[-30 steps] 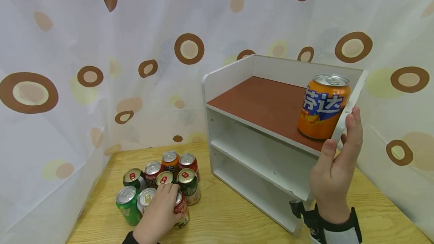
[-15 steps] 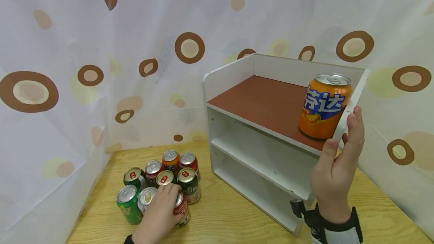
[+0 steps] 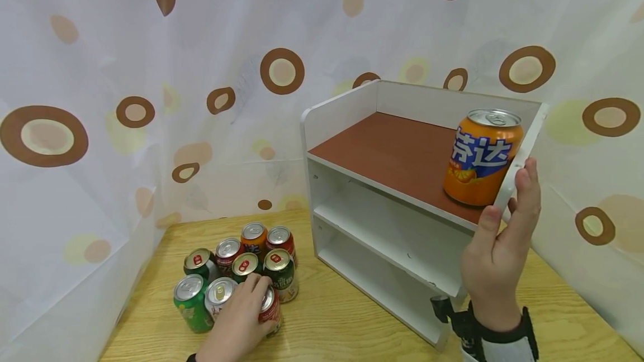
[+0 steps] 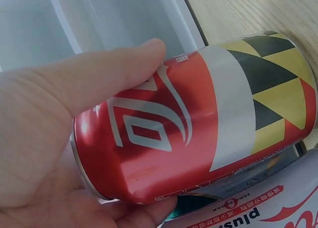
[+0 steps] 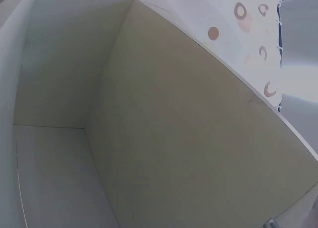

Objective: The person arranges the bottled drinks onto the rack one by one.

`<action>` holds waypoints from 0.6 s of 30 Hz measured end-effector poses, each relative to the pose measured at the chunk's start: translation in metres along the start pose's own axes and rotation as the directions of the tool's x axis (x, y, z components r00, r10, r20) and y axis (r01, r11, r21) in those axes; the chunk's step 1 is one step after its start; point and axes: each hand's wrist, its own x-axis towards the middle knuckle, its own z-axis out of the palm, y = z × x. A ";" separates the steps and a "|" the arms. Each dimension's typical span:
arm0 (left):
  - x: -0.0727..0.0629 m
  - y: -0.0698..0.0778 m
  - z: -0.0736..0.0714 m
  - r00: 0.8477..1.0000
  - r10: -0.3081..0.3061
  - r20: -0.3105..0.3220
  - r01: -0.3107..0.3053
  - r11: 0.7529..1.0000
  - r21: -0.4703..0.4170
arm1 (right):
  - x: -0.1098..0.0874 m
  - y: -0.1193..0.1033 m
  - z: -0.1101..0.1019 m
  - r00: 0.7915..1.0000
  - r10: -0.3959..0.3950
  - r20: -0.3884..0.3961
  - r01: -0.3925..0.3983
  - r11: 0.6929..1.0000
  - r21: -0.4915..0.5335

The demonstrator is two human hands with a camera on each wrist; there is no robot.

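My left hand [image 3: 241,317] grips a red drink can [image 4: 198,138] near its top, thumb on one side and fingers on the other. White, yellow and black triangles pattern the can's lower part. It stands at the near side of a cluster of cans; a white can [image 4: 278,203] is beside it in the left wrist view. At the right, my right hand [image 3: 498,261] rests with straight fingers against the side panel of a white shelf unit [image 3: 339,108]. Just inside that panel, an orange soda can [image 3: 478,166] stands upright on the brown top board.
Clustered around my left hand are a light green can [image 3: 193,306], dark green cans [image 3: 282,278], red cans and another orange can [image 3: 254,239]. They stand on a wooden table [image 3: 332,317]. The shelf's lower compartments [image 3: 382,228] face the near side. Patterned cloth [image 3: 226,60] hangs behind.
My left hand shifts very slightly around the red can. The right hand and the orange can stay in place over the last half second.
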 end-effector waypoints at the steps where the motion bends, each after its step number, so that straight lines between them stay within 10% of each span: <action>1: 0.000 0.000 0.000 1.000 -0.003 0.000 0.003 1.000 -0.004 | 0.000 0.000 0.000 1.000 0.001 0.001 -0.001 1.000 -0.001; 18: -0.002 0.000 0.005 1.000 0.005 0.010 -0.005 0.999 -0.042 | 0.001 0.000 0.000 1.000 -0.009 0.001 0.009 1.000 0.005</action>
